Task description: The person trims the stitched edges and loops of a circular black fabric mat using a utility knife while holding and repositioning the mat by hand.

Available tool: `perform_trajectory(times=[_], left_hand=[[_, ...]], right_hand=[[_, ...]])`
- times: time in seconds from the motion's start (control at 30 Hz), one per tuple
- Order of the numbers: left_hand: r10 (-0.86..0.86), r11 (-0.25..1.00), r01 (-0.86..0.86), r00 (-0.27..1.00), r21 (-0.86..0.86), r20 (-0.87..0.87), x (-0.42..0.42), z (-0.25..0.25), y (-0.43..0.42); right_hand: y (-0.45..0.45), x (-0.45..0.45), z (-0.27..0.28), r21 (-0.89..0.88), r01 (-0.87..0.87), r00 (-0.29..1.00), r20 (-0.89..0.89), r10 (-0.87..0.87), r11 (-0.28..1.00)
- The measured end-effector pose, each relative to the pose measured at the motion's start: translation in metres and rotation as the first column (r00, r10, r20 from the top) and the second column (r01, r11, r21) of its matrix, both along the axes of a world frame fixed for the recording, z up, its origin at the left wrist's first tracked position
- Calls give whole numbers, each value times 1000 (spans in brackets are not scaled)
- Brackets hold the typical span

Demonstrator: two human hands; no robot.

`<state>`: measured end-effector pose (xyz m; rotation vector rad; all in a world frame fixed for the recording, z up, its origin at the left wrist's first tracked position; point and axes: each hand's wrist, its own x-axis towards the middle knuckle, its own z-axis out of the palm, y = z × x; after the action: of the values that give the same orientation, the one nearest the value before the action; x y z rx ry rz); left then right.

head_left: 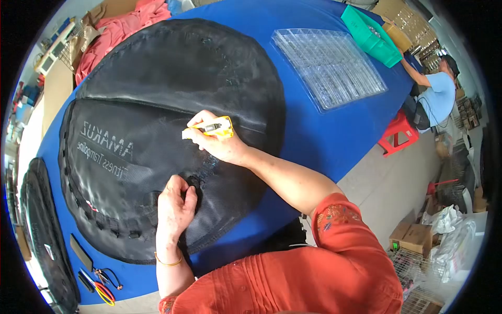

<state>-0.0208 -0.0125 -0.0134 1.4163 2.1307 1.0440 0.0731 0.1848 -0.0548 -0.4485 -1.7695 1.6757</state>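
Observation:
A large round black trampoline mat (151, 125) lies on the blue-covered table, folded partway over along a crease. Its printed lettering reads reversed and includes "Fitness Trampoline". Above its middle, my right hand (217, 141) grips a yellow utility knife (225, 127) that points left. My left hand (177, 205) is closed on the mat near its lower edge, with fingers pinching black fabric. Dark loops (112, 227) run along the mat's rim to the left of that hand. What exactly sits under the left fingertips is partly hidden.
Scissors (104, 293) with red and yellow handles lie at the table's near left. Another black folded piece (42, 230) stands at left. A clear divided plastic tray (329, 68) and a green bin (370, 35) are far right, near a seated person (439, 97) and red stool (398, 135).

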Motion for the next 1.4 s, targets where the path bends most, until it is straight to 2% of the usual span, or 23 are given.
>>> perform_trajectory(times=[0.07, 0.17, 0.27, 0.37, 0.53, 0.67, 0.83, 0.97, 1.07, 1.13, 1.4], left_hand=[[-13, 1000, 13, 999, 3, -52, 0, 1, 0], [-8, 1000, 6, 997, -25, -71, 0, -1, 0], [-2, 1000, 6, 981, 23, -195, 6, -7, 2], [-11, 995, 36, 969, 96, -247, 12, -8, 3], [-58, 993, 96, 900, 67, -431, 14, -11, 5], [-74, 989, 124, 877, 76, -475, 11, -18, 6], [-49, 988, 117, 864, 105, -502, 10, -25, 9], [-17, 989, 85, 878, 121, -479, 11, -29, 12], [-12, 997, 41, 917, 63, -399, 11, -29, 12], [23, 987, 53, 887, 150, -461, 11, -34, 12], [44, 994, 15, 847, 108, -529, 15, -32, 15]], right_hand=[[-4, 5, 5, -85, -25, 999, 24, 27, 996], [-8, 6, 0, -22, -20, 1000, 12, 20, 1000], [-8, 10, 4, -17, -30, 998, 49, 30, 999], [-4, 8, 1, -41, -42, 999, 31, 43, 998], [-5, 9, 0, 0, -6, 996, 94, 6, 1000], [-8, 4, -4, 6, 7, 1000, 5, -7, 1000], [-10, 3, 0, 82, 62, 993, 95, -70, 995], [-9, 0, -3, 78, 73, 996, 52, -77, 994], [-8, 0, -3, 67, 70, 995, 70, -74, 995], [-8, 2, -3, 50, 53, 997, 59, -56, 997], [-12, 3, -1, 62, 69, 993, 96, -74, 996]])
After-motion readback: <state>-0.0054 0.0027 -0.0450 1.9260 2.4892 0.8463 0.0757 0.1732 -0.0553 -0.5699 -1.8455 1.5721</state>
